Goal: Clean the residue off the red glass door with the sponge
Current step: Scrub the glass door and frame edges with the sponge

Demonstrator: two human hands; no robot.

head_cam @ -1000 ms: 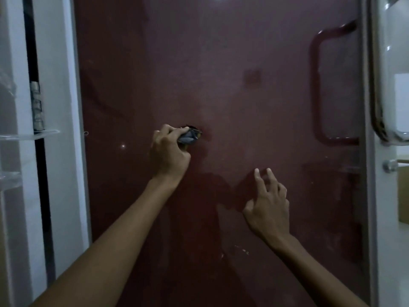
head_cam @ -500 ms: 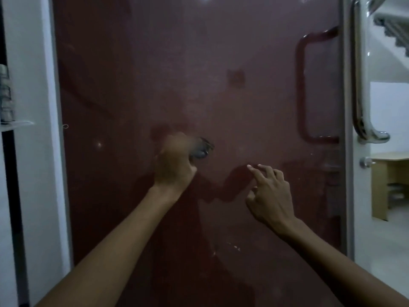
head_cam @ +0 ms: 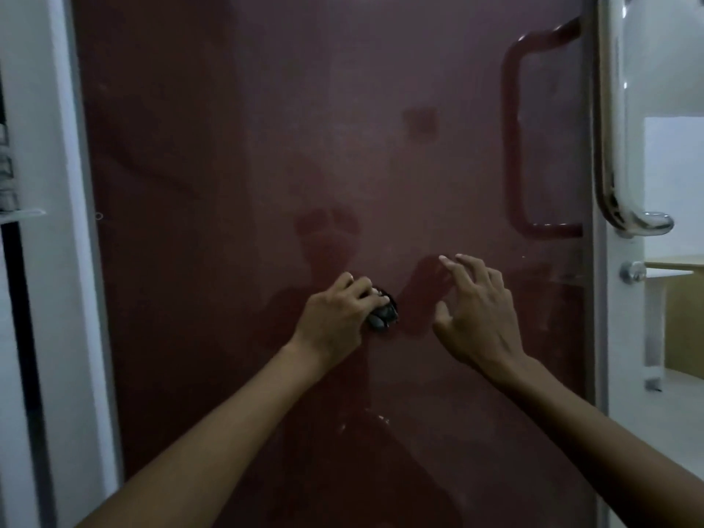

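Note:
The dark red glass door [head_cam: 304, 146] fills most of the head view, with smears and pale specks of residue [head_cam: 377, 419] low on its middle. My left hand [head_cam: 335, 318] grips a small dark sponge [head_cam: 383, 317] and presses it against the glass near the centre. My right hand [head_cam: 476, 310] is just to the right of the sponge, fingers spread and relaxed, its fingertips touching the glass. Reflections of both arms show on the door.
A chrome pull handle [head_cam: 617, 146] runs down the door's right edge, with its red-tinted twin [head_cam: 512, 146] seen through the glass. A white frame [head_cam: 80, 261] borders the door on the left. A wooden desk [head_cam: 678, 318] stands beyond at the right.
My left hand has moved the sponge down and to the right across the glass. My right hand has stayed beside it on the glass.

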